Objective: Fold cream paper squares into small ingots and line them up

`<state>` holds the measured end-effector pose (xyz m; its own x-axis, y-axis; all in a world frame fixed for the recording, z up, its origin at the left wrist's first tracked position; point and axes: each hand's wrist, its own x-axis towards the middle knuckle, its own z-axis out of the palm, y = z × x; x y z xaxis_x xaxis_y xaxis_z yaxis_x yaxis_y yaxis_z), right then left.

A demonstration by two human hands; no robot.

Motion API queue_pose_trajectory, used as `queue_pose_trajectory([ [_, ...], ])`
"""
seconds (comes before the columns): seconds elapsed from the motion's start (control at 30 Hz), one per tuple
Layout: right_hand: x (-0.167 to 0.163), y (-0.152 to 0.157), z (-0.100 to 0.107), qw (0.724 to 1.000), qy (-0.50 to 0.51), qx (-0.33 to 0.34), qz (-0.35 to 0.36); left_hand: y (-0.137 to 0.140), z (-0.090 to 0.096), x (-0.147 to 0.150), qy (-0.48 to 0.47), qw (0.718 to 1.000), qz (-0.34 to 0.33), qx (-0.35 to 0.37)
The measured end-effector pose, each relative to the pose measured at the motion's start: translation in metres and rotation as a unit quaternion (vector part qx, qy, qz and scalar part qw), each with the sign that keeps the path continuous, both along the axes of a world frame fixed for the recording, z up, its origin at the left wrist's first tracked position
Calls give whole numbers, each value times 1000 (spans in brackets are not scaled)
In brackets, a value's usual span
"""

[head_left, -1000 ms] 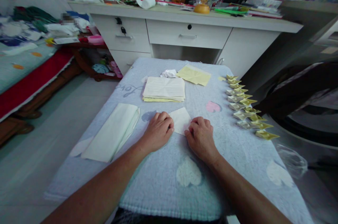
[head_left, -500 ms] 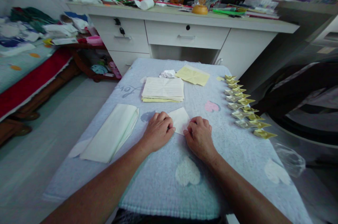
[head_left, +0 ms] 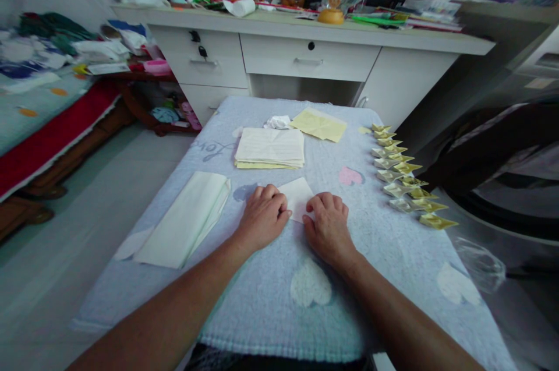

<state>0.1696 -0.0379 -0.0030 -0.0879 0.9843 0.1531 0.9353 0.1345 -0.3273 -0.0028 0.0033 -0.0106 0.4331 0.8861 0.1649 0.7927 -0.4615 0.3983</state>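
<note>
A small white sheet of paper (head_left: 299,195) lies between my hands on the cloth-covered table, its top corner pointing away from me. My left hand (head_left: 263,215) has curled fingers closed over the paper's left side. At the right side, my right hand (head_left: 328,224) holds the edge with bent fingers and thumb; the fingertips are partly hidden. Just beyond is a stack of white and yellow paper (head_left: 269,147). To the left lies a folded pale sheet (head_left: 183,222). Folded paper boats (head_left: 398,189), yellow and whitish, stand in rows along the right side.
A yellow sheet (head_left: 321,124) and a crumpled white paper (head_left: 278,122) lie at the table's far side. Behind stands a white desk (head_left: 310,59) with a cluttered top. A clear plastic bag (head_left: 480,266) hangs by the right edge. A bed (head_left: 56,120) is at the left.
The fingers of my right hand have shifted slightly left over the paper's right edge. My left hand has barely moved, and the other things lie as before.
</note>
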Motion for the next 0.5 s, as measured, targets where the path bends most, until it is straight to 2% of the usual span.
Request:
queue_pose_trajectory([
  [0.27, -9, 4, -1, 999, -46, 7, -25, 0, -1, 0, 0, 1000, 1, -1],
  [0.5, -2, 5, -2, 1000, -22, 6, -13, 2, -2, -1, -15, 1000, -4, -2],
])
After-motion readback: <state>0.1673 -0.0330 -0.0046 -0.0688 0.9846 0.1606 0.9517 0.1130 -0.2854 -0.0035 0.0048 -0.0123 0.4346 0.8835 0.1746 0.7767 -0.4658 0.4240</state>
